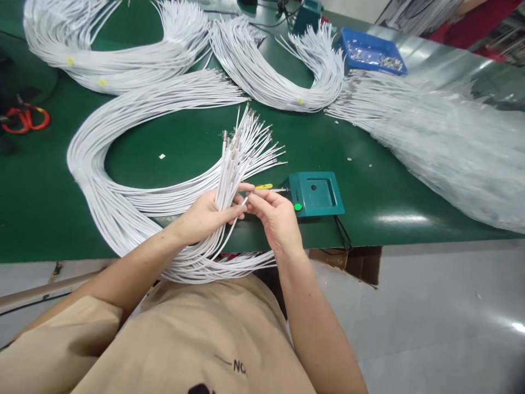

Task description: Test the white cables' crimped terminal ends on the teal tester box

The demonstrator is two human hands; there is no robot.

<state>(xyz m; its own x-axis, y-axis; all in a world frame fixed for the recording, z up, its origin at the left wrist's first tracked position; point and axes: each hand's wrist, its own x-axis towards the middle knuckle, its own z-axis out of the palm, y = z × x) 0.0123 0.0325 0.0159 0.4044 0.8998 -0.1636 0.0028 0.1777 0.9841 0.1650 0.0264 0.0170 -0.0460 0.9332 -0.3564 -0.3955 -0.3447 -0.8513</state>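
My left hand [213, 214] is closed around a bunch of white wires [228, 180], whose stripped or metal-tipped ends fan out above it. Between the fingertips of my right hand [279, 216] is the end of a single white wire [245, 202], just beside the left thumb. Right behind the fingers sits a small teal device [318, 194] with a green button, and a thin metal shaft sticks out of its left side. A yellow-handled tool [263, 186] lies by that shaft, partly hidden by my fingers.
Curved bundles of white wires [92, 142] spread over the green table [143, 158]. Red-handled scissors [28, 119] lie at the left. A blue tray [371, 52] of small metal parts stands at the back right, near a plastic-wrapped wire bundle [447, 137]. A cardboard box [363, 265] is below the table edge.
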